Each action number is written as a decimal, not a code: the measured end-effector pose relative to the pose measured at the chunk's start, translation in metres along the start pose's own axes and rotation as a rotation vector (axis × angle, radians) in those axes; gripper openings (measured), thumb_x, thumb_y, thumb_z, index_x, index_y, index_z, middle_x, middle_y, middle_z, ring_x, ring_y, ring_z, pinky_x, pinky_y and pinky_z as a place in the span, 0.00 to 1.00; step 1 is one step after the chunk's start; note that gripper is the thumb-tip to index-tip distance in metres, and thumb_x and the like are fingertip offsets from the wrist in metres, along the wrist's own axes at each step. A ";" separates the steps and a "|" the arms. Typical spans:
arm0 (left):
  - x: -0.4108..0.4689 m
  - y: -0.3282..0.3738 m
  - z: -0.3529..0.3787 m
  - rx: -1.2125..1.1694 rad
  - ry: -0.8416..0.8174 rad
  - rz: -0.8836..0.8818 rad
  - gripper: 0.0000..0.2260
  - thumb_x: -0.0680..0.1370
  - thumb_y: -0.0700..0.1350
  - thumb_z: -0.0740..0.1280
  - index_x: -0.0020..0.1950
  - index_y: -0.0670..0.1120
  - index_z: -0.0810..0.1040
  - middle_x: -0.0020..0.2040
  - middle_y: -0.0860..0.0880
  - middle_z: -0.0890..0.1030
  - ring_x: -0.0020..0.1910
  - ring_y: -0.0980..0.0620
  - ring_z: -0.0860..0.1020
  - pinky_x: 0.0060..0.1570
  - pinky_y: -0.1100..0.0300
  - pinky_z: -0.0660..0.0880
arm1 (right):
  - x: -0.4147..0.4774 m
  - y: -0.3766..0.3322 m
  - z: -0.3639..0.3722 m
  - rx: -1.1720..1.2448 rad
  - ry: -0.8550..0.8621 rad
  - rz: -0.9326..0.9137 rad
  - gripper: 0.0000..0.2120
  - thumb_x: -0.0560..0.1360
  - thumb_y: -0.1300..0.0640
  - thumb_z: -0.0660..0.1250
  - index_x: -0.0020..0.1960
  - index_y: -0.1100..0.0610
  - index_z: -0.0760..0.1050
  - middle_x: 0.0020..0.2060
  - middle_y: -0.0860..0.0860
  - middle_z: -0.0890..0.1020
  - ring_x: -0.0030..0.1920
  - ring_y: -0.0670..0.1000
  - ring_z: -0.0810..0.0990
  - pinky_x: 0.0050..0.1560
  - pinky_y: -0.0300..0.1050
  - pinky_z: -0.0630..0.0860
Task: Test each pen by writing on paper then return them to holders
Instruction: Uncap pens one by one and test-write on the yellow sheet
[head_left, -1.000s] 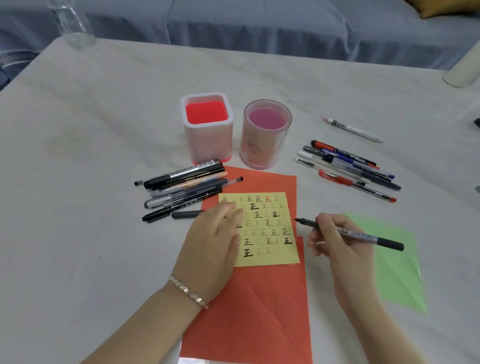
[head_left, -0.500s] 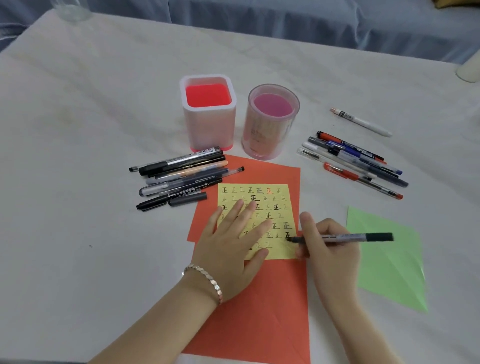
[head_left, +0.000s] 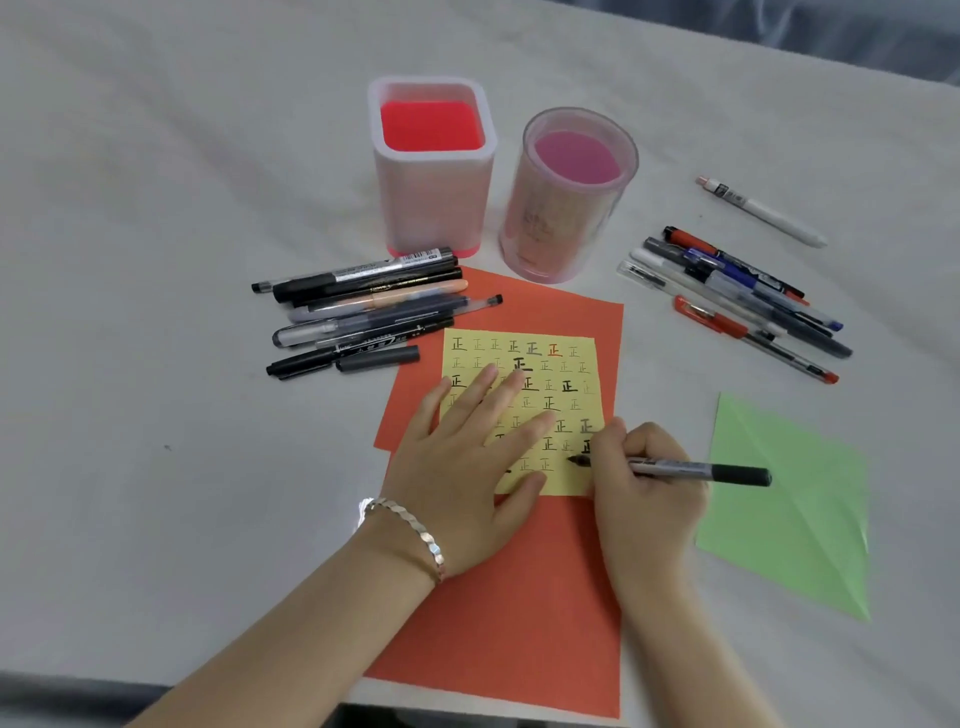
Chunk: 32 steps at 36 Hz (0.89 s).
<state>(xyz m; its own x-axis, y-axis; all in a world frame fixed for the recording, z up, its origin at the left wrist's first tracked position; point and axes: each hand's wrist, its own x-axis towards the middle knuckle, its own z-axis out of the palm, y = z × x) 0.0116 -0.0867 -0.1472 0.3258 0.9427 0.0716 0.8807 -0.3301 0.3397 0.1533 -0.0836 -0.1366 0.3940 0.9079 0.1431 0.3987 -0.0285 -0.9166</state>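
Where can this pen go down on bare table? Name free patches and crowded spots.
Free: the wide stretch of table left of the orange sheet and below the left pen pile; the strip between the right pen pile and the green sheet. Crowded: the yellow note, where the left hand rests and the right hand holds the pen.

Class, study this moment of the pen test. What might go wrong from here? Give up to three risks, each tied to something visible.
1. The right hand writes with the black marker pen beside dark marks on the yellow paper square; it may smear fresh ink.
2. The loose dark cap lies beside the left pile of pens; it could get mislaid.
3. The square is nearly full, so new marks may overlap old ones.
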 end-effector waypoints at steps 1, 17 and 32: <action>0.000 0.000 0.000 -0.001 -0.001 -0.001 0.20 0.74 0.56 0.55 0.64 0.56 0.72 0.71 0.48 0.68 0.71 0.48 0.62 0.68 0.47 0.53 | 0.000 0.000 0.000 0.008 0.000 -0.008 0.17 0.66 0.49 0.61 0.24 0.51 0.59 0.20 0.47 0.65 0.22 0.44 0.62 0.25 0.32 0.58; 0.000 0.001 0.000 0.004 -0.004 -0.008 0.20 0.74 0.57 0.55 0.64 0.56 0.72 0.71 0.48 0.68 0.72 0.48 0.62 0.68 0.47 0.52 | 0.001 0.002 0.001 -0.026 -0.027 0.006 0.17 0.68 0.56 0.63 0.24 0.54 0.61 0.21 0.50 0.67 0.23 0.46 0.64 0.26 0.34 0.60; 0.001 0.001 0.000 -0.001 0.018 -0.001 0.20 0.74 0.56 0.56 0.63 0.55 0.73 0.70 0.47 0.69 0.71 0.47 0.64 0.67 0.46 0.54 | 0.001 0.002 0.000 0.038 0.007 -0.004 0.18 0.67 0.55 0.63 0.24 0.52 0.59 0.20 0.50 0.64 0.22 0.45 0.61 0.25 0.34 0.57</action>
<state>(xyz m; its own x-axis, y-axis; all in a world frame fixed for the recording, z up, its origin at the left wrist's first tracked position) 0.0130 -0.0864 -0.1466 0.3184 0.9438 0.0881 0.8808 -0.3289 0.3406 0.1544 -0.0823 -0.1383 0.3984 0.9050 0.1490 0.3688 -0.0093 -0.9295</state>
